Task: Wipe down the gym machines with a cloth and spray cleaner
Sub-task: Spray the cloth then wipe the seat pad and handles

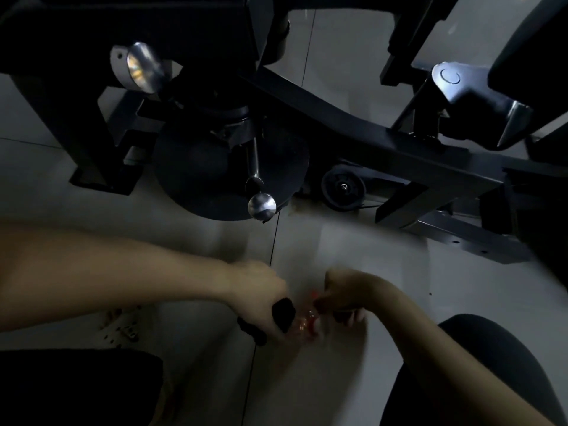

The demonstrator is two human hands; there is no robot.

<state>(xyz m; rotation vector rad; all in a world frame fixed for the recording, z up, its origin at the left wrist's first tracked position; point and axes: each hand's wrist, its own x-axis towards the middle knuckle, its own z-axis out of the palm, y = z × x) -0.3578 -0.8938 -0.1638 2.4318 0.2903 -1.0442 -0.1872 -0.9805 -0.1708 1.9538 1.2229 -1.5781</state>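
Both hands meet low over the tiled floor, blurred by motion. My left hand (261,295) grips a black part (282,312) that looks like a spray trigger head. A small clear item with red marks (310,324), seemingly the spray bottle, sits between the hands. My right hand (349,292) curls its fingers round the bottle's red end. No cloth shows. The black gym machine (353,127) stands beyond the hands, with a dark round disc (215,176) and a chrome ball-ended pin (262,206).
A black pulley wheel (343,190) sits at floor level under the frame beam. A chrome cylinder (140,67) juts out at upper left. Small blurred bits (123,329) lie on the tiles to the left. My dark-clad knees (76,385) fill the lower corners.
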